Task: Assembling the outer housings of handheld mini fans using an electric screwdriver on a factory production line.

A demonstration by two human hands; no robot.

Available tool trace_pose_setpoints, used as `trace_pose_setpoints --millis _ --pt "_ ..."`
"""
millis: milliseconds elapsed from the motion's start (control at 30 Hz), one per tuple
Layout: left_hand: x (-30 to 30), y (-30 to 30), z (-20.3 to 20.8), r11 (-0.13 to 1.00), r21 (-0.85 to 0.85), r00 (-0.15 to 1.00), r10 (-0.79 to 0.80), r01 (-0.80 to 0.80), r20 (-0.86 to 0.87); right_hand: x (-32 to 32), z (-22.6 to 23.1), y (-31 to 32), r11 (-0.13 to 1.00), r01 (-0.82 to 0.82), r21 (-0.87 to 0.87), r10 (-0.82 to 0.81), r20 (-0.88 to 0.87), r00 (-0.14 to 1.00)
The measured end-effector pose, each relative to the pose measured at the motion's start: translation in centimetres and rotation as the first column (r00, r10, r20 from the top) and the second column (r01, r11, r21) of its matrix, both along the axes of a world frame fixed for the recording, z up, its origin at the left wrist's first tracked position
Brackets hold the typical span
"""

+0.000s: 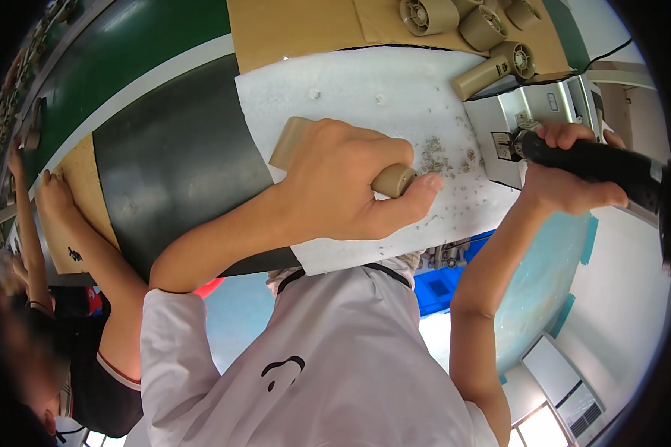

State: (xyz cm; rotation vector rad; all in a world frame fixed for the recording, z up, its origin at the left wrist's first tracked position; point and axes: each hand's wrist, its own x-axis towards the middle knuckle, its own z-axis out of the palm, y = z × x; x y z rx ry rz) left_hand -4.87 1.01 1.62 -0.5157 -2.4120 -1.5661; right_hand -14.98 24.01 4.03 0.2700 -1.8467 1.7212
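My left hand (335,182) is closed around a tan plastic hair dryer housing (288,143) above the white sheet (365,89). One end of the housing sticks out beyond the knuckles, and its narrower end shows beside my thumb; the fingers hide the middle. At the right, my right hand (555,182) grips a black electric screwdriver (593,164), held nearly level. Its metal tip is at the front opening of a silver screw feeder box (492,123). Whether a screw sits on the tip is too small to tell.
Several tan hair dryer housings (483,28) lie on cardboard (298,33) at the far right. Small screws (434,156) are scattered over the white sheet. A black mat (179,156) lies to the left. A co-worker's arm (89,231) rests farther left. Blue bins (434,290) stand below the table edge.
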Motion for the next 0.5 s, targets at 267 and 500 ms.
trace_pose_setpoints --millis 267,500 --pt "0.0 0.2 0.0 1.000 -0.015 1.000 0.002 -0.002 -0.015 -0.3 0.6 1.4 0.998 -0.007 -0.061 0.004 -0.042 0.999" --pt "0.0 0.1 0.0 1.000 -0.005 1.000 -0.005 0.005 -0.012 -0.5 0.5 0.3 0.998 0.060 -0.012 -0.059 0.013 0.998"
